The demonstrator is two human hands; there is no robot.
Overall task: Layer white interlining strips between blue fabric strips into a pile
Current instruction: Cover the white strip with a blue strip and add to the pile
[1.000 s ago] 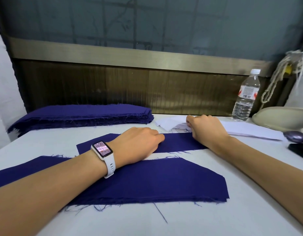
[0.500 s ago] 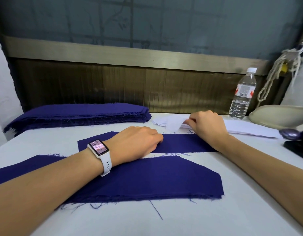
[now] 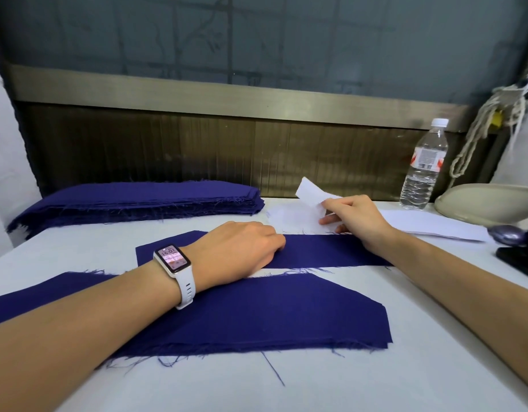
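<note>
At the far left of the surface (image 3: 78, 242) lies one stack of blue strips (image 3: 132, 200). Two more blue pieces lie flat nearer the person: a wide piece (image 3: 257, 316) and, beyond it, a narrow blue strip (image 3: 331, 251). The left hand (image 3: 242, 248), with a watch (image 3: 172, 258) on its wrist, rests on the narrow strip with loosely bent fingers that grip nothing. The right hand (image 3: 355, 218) pinches one white interlining strip (image 3: 311, 193) between thumb and fingers, its end raised above the flat white interlining pile (image 3: 435, 228). One water bottle (image 3: 423, 168) stands at the far right.
</note>
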